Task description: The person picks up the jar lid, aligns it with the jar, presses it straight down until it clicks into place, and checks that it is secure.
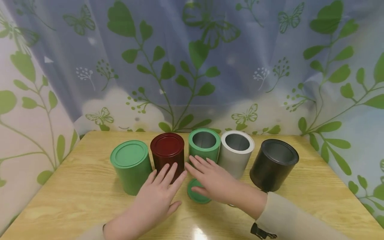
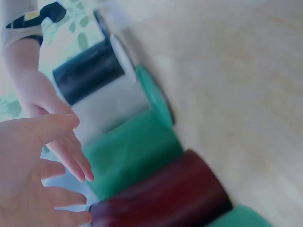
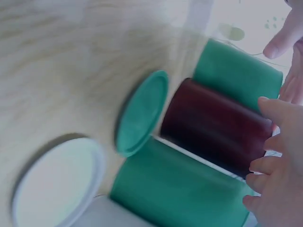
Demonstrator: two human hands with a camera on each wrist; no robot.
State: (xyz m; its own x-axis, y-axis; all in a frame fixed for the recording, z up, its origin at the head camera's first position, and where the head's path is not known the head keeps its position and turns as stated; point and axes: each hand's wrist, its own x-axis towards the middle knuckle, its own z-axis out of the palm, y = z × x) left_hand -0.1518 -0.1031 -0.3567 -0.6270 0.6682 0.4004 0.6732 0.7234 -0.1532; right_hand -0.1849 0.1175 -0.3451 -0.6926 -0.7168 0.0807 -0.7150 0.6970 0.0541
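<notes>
Five round tins in a row across the far half of the wooden table (image 1: 75,186): two green, one dark red, one white, one black. From left to right: lidded green tin (image 1: 131,166), lidded dark red tin (image 1: 167,152), open green tin (image 1: 205,145), open white tin (image 1: 236,152), open black tin (image 1: 273,164). Two tins lidded, three open. Two loose lids lying flat nearer: one green lid (image 1: 196,195), one white lid (image 3: 57,182). Two hands: left hand (image 1: 157,196), right hand (image 1: 211,180).
</notes>
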